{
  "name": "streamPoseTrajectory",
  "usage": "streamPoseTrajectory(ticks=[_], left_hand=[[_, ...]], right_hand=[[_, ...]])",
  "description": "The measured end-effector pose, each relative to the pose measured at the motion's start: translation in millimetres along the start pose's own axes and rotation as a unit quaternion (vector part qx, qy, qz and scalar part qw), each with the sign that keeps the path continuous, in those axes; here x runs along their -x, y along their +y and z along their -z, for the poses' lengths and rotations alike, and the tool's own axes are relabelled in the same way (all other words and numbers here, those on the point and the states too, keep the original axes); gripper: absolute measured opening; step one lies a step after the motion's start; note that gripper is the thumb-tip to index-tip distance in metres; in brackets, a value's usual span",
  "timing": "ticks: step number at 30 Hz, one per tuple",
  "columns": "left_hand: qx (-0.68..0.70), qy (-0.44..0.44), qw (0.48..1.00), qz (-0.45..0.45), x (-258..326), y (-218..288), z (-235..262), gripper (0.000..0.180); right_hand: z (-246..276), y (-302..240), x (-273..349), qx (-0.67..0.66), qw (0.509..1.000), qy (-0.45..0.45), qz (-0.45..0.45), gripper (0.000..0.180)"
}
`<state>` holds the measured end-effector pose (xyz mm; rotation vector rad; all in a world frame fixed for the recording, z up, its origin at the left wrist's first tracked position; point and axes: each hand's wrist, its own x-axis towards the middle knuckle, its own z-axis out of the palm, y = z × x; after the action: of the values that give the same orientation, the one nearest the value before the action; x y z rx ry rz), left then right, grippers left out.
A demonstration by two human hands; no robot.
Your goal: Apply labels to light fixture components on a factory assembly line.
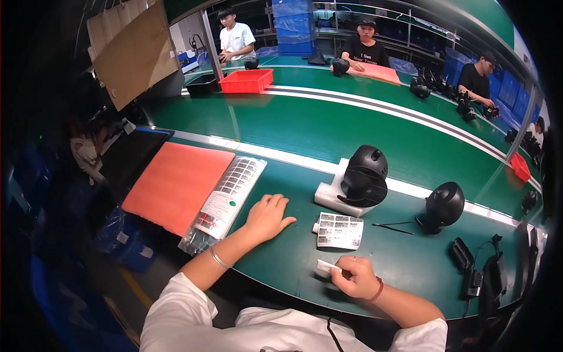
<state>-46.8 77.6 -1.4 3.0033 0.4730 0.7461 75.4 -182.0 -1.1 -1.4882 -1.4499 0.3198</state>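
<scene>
Long green worktop (293, 123) runs under the red bin (249, 85) and well off to its right. Metal post (212, 47) just left of bin, big cardboard sheet (138, 67) further left. Behind bin, to the right: blue-wrapped stack (296, 29), then metal racking (404, 26). Floor nearer and left of bin: dim, yellow line (135, 287). Light brighter behind bin.

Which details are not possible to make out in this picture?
In the head view:
Left hand: its back hides the palm.
Right hand: it covers one end of the white slip.
Label sheet: its print is too small to read.
White shirt: cut off by the lower edge.
</scene>
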Motion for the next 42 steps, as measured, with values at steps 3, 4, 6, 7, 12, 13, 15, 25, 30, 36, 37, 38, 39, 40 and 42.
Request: streamPoseTrajectory(ticks=[3,4,6,7,12,13,15,25,30,36,37,38,39,40,42], left_hand=[[0.050,-0.057,0.995,0.057,5,-5,-6,0.029],[0.086,-0.038,0.992,0.084,3,-5,-5,0.024],[0.106,-0.019,0.989,0.097,4,-12,-6,0.024],[0.128,0.004,0.985,0.114,5,-17,-7,0.025],[0.060,0.012,0.995,0.073,10,-36,-14,0.016],[0.037,0.018,0.997,0.071,10,-36,-15,0.012],[0.014,0.025,0.997,0.070,11,-35,-19,0.010],[0.286,-0.061,0.955,0.037,22,26,7,0.008],[0.472,-0.243,0.846,0.041,33,67,21,0.011],[0.499,-0.229,0.835,0.044,40,78,18,0.010],[0.503,-0.236,0.830,0.045,39,78,19,0.011],[0.507,-0.243,0.826,0.046,39,79,19,0.011],[0.507,-0.242,0.826,0.046,39,80,18,0.011],[0.510,-0.241,0.825,0.032,40,81,18,0.011],[0.514,-0.239,0.824,0.018,40,82,20,0.010]], right_hand=[[2,2,0,-0.003,1.000,0.013,0.002,0.022],[3,2,0,-0.002,1.000,0.015,0.004,0.021],[3,3,0,-0.002,1.000,0.014,0.006,0.021],[2,4,0,0.001,1.000,0.009,0.010,0.021],[1,11,-1,0.022,0.999,-0.005,0.041,0.021],[0,11,0,0.032,0.998,-0.011,0.050,0.021],[-1,10,-1,0.035,0.998,-0.010,0.047,0.021],[-3,13,0,0.098,0.995,0.002,-0.013,0.021],[-5,16,1,0.009,0.999,-0.034,0.036,0.015],[-1,14,0,-0.158,0.982,-0.084,-0.057,0.012],[-1,14,0,-0.190,0.975,-0.093,-0.059,0.012],[0,15,0,-0.222,0.968,-0.102,-0.062,0.013],[0,18,1,-0.221,0.968,-0.104,-0.062,0.013],[1,21,3,-0.267,0.952,-0.127,-0.085,0.014],[4,23,2,-0.312,0.932,-0.152,-0.108,0.016]])
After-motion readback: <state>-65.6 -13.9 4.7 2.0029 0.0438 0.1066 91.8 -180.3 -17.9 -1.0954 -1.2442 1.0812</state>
